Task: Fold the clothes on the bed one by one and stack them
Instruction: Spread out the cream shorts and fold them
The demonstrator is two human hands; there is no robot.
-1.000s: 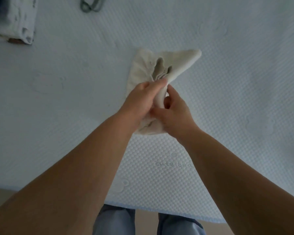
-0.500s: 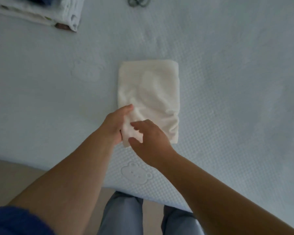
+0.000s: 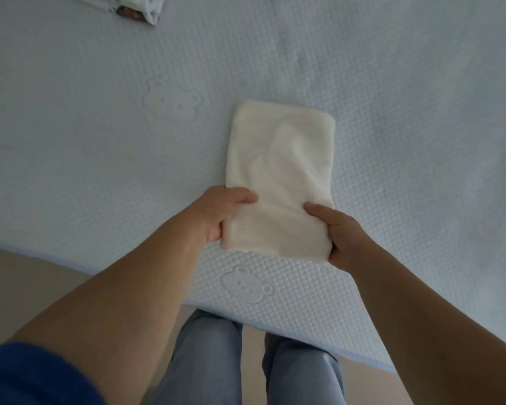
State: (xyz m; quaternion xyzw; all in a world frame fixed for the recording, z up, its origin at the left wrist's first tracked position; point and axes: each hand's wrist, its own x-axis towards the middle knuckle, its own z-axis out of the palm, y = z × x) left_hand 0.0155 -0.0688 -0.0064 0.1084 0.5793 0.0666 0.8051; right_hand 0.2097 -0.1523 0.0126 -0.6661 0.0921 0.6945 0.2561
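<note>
Pale-blue quilted bed (image 3: 392,83), beige floor (image 3: 27,282).

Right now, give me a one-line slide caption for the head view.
Left hand and right hand grip the near corners of a folded cream cloth lying on the pale blue bed.

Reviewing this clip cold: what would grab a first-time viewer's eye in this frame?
The cream folded cloth lying mid-frame on the pale blue bed stands out first. The left hand and right hand grip its near corners. At the top left edge, a stack of folded clothes pokes into view.
</note>
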